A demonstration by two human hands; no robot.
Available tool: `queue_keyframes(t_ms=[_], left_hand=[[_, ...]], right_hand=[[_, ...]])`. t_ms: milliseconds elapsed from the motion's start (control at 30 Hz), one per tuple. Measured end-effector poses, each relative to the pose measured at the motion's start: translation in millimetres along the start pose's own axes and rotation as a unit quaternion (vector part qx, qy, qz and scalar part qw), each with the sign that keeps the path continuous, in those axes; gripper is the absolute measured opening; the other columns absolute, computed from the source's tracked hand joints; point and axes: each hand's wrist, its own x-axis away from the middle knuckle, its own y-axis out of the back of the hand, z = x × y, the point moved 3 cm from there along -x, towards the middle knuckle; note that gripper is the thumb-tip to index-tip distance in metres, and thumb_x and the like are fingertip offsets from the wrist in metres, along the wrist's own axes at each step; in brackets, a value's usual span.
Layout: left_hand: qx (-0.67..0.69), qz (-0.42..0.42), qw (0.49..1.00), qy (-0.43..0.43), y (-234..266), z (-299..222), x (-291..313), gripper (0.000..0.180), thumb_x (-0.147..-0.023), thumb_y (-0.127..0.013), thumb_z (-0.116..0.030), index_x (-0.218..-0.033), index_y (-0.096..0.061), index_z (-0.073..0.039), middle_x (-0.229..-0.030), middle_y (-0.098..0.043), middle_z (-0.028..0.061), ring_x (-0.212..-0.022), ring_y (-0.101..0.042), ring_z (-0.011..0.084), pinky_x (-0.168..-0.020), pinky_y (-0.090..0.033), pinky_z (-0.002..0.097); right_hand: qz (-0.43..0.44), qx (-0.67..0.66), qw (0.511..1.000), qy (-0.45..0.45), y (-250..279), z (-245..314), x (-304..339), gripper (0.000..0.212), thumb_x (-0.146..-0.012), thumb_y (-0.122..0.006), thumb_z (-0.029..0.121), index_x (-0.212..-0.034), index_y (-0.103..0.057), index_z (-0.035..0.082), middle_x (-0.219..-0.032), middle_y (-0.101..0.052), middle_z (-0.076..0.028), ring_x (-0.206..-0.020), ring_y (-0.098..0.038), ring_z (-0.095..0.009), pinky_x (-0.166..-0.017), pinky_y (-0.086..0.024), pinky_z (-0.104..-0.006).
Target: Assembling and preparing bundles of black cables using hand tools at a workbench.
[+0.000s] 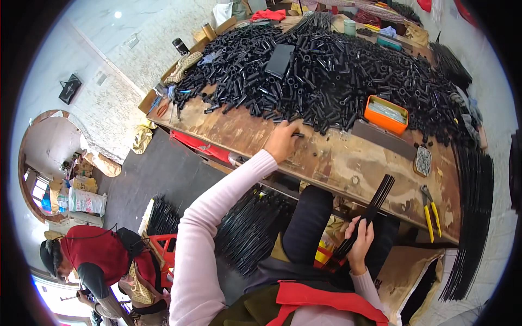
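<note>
My left hand (281,142) is stretched over the table at the near edge of a big heap of short black tubes (326,65). Its fingers are curled, and a short black tube (297,134) shows at the fingertips. Close to my lap, my right hand (360,245) is closed round a bundle of thin black rods (376,204). The bundle slants up toward the table's front edge, its far end above the wood; part of its lower length is hidden by the fingers.
On the wooden table (234,127) are an orange box (385,115), a tin of small metal pieces (422,161), yellow-handled pincers (430,213) and a dark phone-like slab (280,61). Long black rods (472,217) hang at the right. Another person (103,255) sits at lower left.
</note>
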Motion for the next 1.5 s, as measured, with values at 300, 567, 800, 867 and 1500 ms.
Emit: queue_keyframes(t_ms=[300,567,800,867,1500], left_hand=[[-0.254,-0.099,0.958,-0.093,48,33,-105,0.017,-0.081,-0.061,-0.008,-0.091,-0.07,-0.018,-0.097,-0.055,0.0065,-0.093,-0.058,0.025,-0.072,-0.05,0.0363],[-0.198,0.012,0.957,-0.21,41,69,-136,0.019,-0.078,-0.067,-0.01,-0.095,-0.074,-0.014,-0.112,-0.061,0.0081,-0.111,-0.056,0.0274,-0.095,-0.047,0.036],[0.315,-0.171,0.914,0.187,68,80,-116,0.022,-0.094,-0.061,-0.022,-0.1,-0.065,-0.001,-0.087,-0.067,0.0087,-0.082,-0.064,0.0166,-0.076,-0.05,0.0304],[0.13,-0.116,0.971,0.167,46,58,-84,0.02,-0.093,-0.063,-0.021,-0.101,-0.062,-0.002,-0.082,-0.065,0.008,-0.078,-0.062,0.0148,-0.073,-0.049,0.0328],[0.425,0.115,0.886,0.145,-17,-105,4,0.018,-0.09,-0.069,-0.021,-0.097,-0.065,-0.004,-0.08,-0.059,0.0014,-0.066,-0.054,0.0093,-0.056,-0.043,0.0239]], right_hand=[[-0.009,-0.004,0.999,-0.033,5,-7,-13,0.024,-0.105,-0.042,0.025,-0.096,-0.051,0.004,-0.07,-0.048,-0.001,-0.057,-0.045,-0.009,-0.053,-0.037,-0.0234],[-0.006,-0.018,0.999,-0.046,6,-8,-16,0.024,-0.105,-0.044,0.025,-0.099,-0.051,0.003,-0.072,-0.049,-0.001,-0.059,-0.045,-0.008,-0.054,-0.038,-0.0223],[0.009,-0.017,0.999,-0.028,2,-3,-12,0.024,-0.105,-0.044,0.026,-0.098,-0.051,0.004,-0.07,-0.048,-0.001,-0.057,-0.045,-0.009,-0.053,-0.038,-0.0228],[0.003,-0.013,1.0,-0.022,3,-2,-12,0.024,-0.105,-0.044,0.026,-0.098,-0.051,0.004,-0.07,-0.048,-0.001,-0.057,-0.045,-0.009,-0.053,-0.038,-0.0227],[0.036,-0.023,0.998,0.04,-6,-1,1,0.038,-0.105,-0.042,0.037,-0.105,-0.054,0.001,-0.075,-0.054,-0.004,-0.06,-0.049,-0.009,-0.054,-0.04,-0.0228]])
